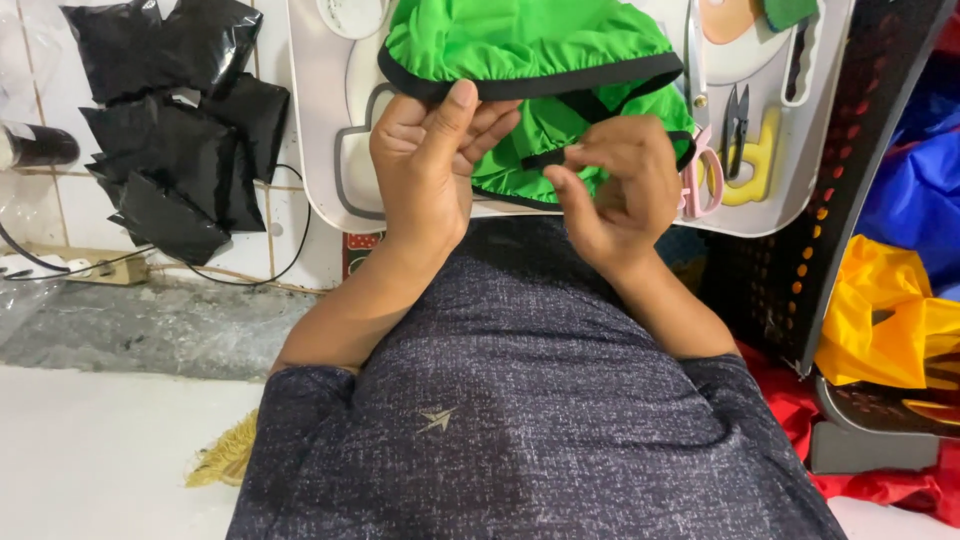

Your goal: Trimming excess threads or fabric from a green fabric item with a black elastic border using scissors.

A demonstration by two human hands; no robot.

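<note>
A bright green fabric piece (520,45) with black edge binding lies over a white table (330,170). My left hand (430,165) pinches the black-bound edge, thumb on top. My right hand (615,190) holds a lower black strip of the same green fabric between thumb and fingers. Both hands are close together in front of my dark grey shirt.
Pink-handled scissors (700,175), black thread snips (737,115) and a yellow tool (760,160) lie on the table to the right. Black bags (175,140) are piled at left by a power strip (100,268). Yellow (880,310), blue and red fabric sits at right.
</note>
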